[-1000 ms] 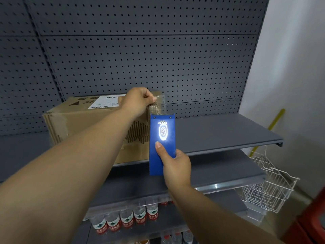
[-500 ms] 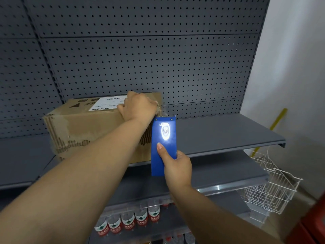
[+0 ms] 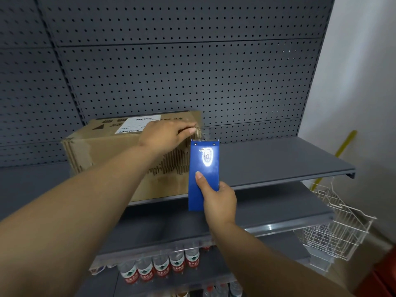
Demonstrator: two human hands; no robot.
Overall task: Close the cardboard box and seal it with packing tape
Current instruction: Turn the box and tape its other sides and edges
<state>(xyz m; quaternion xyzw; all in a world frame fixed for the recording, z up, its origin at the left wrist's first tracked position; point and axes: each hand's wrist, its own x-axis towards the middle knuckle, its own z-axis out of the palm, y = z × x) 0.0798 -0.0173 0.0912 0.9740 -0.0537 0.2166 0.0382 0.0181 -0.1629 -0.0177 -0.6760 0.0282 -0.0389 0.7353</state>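
A worn cardboard box [image 3: 102,155] with a white shipping label on top sits closed on the grey upper shelf [image 3: 278,161]. My left hand [image 3: 165,133] rests on the box's right top corner and pinches the end of clear tape there. My right hand [image 3: 218,200] grips a blue tape dispenser [image 3: 203,168], held upright just right of the box's front right corner. A short stretch of clear tape runs from the dispenser's top edge up to my left fingers. The tape roll is hidden behind the blue plate.
A grey pegboard wall [image 3: 171,71] backs the shelves. Below are a second shelf [image 3: 278,213] and a row of water bottles [image 3: 160,266]. A white wire basket [image 3: 334,224] hangs at the right, near a yellow pole [image 3: 346,142] by the white wall.
My left hand has moved down onto the box's top right corner with the tape end. The dispenser has shifted slightly right and the exposed tape strip has shortened.
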